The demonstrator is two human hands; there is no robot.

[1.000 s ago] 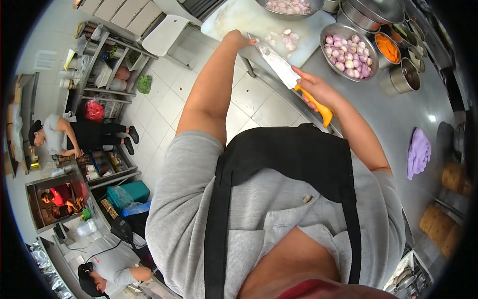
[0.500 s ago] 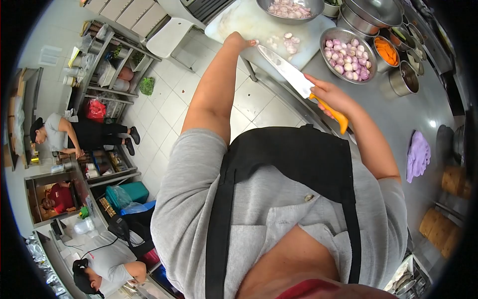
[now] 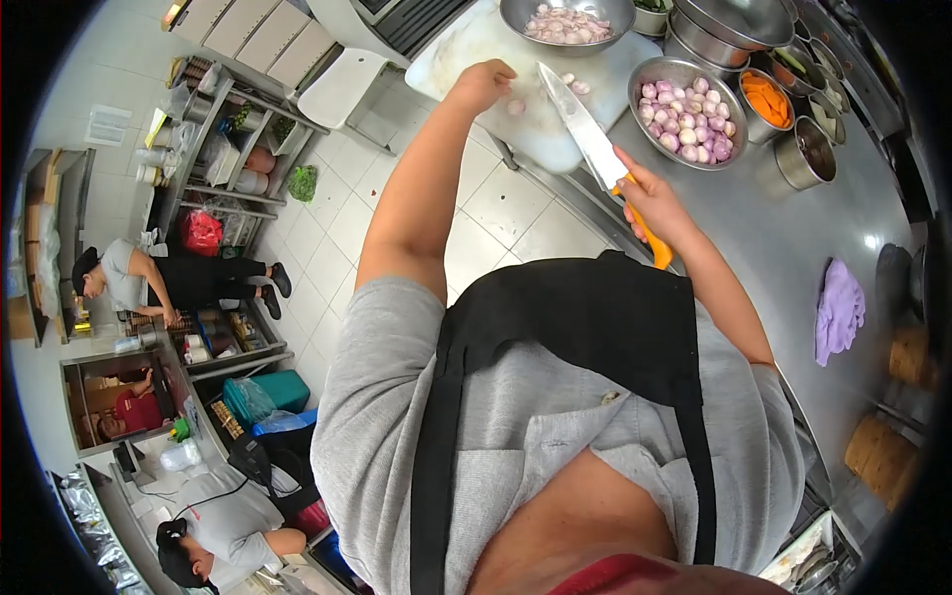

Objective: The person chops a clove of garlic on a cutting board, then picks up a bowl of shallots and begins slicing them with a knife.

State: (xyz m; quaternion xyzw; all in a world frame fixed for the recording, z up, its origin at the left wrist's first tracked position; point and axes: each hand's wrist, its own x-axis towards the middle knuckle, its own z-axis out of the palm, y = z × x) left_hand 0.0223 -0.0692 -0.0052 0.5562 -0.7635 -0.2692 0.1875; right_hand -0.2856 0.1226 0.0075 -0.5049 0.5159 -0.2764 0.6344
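My right hand (image 3: 652, 206) grips the yellow-orange handle of a large kitchen knife (image 3: 585, 132). Its blade points up and left over a white cutting board (image 3: 451, 61). My left hand (image 3: 484, 83) is at the board's left part, with curled fingers; what they hold, if anything, is hidden. A pale shallot piece (image 3: 516, 106) lies just beside that hand, and a few more shallot pieces (image 3: 575, 85) lie past the blade tip. At the board's far edge stands a steel bowl of cut shallots (image 3: 567, 24). Whole peeled shallots (image 3: 687, 121) fill another bowl to the right.
Beyond the shallots are a pot of orange carrot pieces (image 3: 767, 100), a steel pot (image 3: 804, 160) and stacked bowls (image 3: 729, 22). A purple cloth (image 3: 839, 310) lies on the steel table (image 3: 764, 233). Co-workers (image 3: 129, 278) are at the left, near a white chair (image 3: 342, 87).
The knife has shifted slightly right and its blade stands steeper. My left hand has curled more. Fewer shallot pieces show near the blade tip, and one now shows beside my left hand.
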